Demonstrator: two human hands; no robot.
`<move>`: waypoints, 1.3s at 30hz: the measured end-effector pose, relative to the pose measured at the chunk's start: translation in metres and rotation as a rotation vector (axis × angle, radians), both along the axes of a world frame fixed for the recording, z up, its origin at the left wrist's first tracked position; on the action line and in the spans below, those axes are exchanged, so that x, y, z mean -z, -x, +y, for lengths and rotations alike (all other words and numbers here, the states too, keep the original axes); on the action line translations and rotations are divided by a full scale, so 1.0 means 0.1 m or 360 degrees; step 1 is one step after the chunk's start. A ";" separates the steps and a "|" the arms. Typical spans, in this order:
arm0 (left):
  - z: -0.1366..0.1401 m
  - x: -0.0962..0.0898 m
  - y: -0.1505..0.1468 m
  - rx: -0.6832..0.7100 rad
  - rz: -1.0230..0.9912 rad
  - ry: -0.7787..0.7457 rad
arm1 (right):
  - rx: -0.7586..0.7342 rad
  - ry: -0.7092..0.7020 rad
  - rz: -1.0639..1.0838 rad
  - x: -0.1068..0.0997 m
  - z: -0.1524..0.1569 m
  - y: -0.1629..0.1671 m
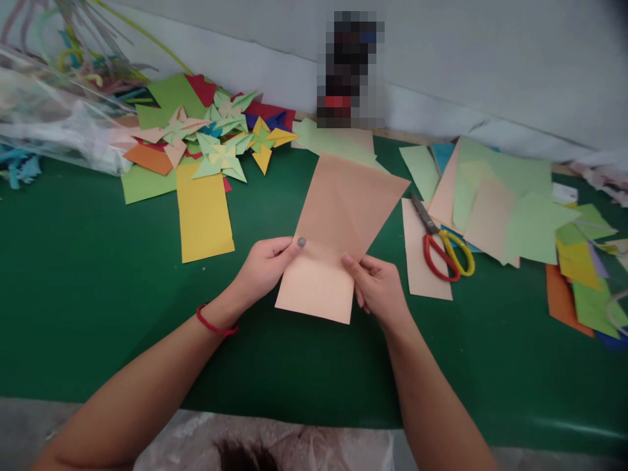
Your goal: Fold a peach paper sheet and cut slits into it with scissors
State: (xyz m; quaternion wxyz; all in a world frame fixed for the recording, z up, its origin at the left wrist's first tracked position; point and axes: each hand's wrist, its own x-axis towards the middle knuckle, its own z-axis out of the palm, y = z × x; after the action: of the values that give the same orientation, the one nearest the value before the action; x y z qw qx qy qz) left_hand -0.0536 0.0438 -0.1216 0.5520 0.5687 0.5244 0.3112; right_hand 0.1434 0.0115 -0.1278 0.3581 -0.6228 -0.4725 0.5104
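Observation:
A peach sheet of paper (338, 209) is held up over the table, its upper part creased and flaring to a corner at the upper right. My left hand (267, 265) pinches its left edge, thumb on top. On the opposite edge, my right hand (375, 284) grips the paper between thumb and fingers. Right of my right hand lie scissors (441, 245) with one red and one yellow handle, resting on a pale peach strip (424, 261). A yellow paper rectangle (205, 216) lies to the left of my left hand.
Folded paper stars (223, 154) and coloured sheets pile up at the back left, beside a clear plastic bag (59, 118). Green and peach sheets (530, 196) overlap at the right, with coloured scraps (583, 275) farther right. The green tabletop (98, 294) meets a pale wall.

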 end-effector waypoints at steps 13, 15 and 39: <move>-0.04 0.04 0.14 0.0201 0.0316 -0.1669 | -0.0143 -0.0326 0.0306 -0.22 -0.04 -0.13; -0.01 0.05 0.14 0.0254 0.0417 -0.1878 | -0.0145 -0.0328 0.0356 -0.23 -0.03 -0.15; -0.04 -0.02 0.02 0.0201 -0.0028 -0.0205 | 0.0189 -0.0677 -0.0073 0.00 -0.02 0.03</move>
State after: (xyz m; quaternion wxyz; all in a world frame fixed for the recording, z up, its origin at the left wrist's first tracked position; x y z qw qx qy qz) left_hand -0.0559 0.0402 -0.1194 0.5373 0.6322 0.4615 0.3140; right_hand 0.1406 0.0097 -0.1277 0.5001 -0.5715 -0.5400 0.3630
